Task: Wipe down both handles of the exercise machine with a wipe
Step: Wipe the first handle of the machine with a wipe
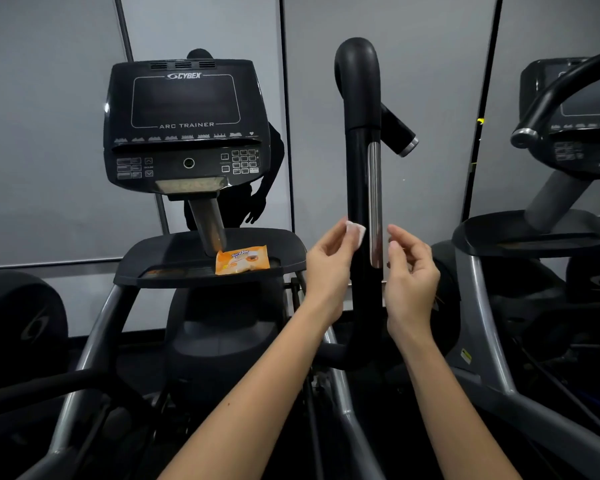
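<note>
The machine (187, 126) is seen as a heavy, rigid frame of matte black plastic and grey metal tube, with a console above a shallow tray (174, 261). Just right of it the handle (361, 188) rises upright: a thick, smooth black tube, curved over at the top, with a polished metal strip (374, 202) set along its side. It is judged stiff and slick, so pressure can be applied freely. An orange wipe pack (242, 259), soft and crinkled, lies on the tray. The left hand (329, 261) is held just left of the handle, the wipe (355, 232) pinched between thumb and fingers (342, 233). The wipe, small, white and folded, is judged light, limp and damp; it is best wrapped round the tube. The right hand (411, 268) is held just right of the handle, its fingers loosely curled and holding nothing.
</note>
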Demonstrator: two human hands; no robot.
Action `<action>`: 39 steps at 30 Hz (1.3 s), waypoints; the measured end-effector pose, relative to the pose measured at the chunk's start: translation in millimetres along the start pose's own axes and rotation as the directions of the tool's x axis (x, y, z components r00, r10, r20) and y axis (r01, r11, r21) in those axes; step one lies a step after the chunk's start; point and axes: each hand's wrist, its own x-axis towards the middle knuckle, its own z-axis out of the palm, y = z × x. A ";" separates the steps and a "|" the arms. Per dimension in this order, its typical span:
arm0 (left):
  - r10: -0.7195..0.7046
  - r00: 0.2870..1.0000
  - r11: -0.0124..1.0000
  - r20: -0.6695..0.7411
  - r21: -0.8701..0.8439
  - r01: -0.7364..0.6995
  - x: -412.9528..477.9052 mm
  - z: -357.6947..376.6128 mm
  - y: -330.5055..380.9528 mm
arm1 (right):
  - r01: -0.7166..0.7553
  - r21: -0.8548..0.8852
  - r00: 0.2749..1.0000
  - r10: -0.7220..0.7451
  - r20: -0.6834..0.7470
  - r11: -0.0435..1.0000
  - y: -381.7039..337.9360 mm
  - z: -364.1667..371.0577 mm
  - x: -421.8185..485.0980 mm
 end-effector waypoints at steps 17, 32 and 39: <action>0.482 0.875 0.862 -0.045 0.202 -0.464 -10.7 -1.1 -10.5 | -0.156 0.026 0.986 0.155 0.059 0.987 12.2 -0.9 7.6; 0.293 0.939 0.956 -0.178 0.020 -0.294 -24.9 -8.8 -43.7 | -0.155 0.064 0.987 0.152 0.055 0.986 14.1 -0.2 6.8; 0.544 0.833 0.816 -0.099 0.296 -0.497 -14.6 2.6 -20.4 | -0.167 0.081 0.985 0.163 0.061 0.983 16.5 -0.4 8.4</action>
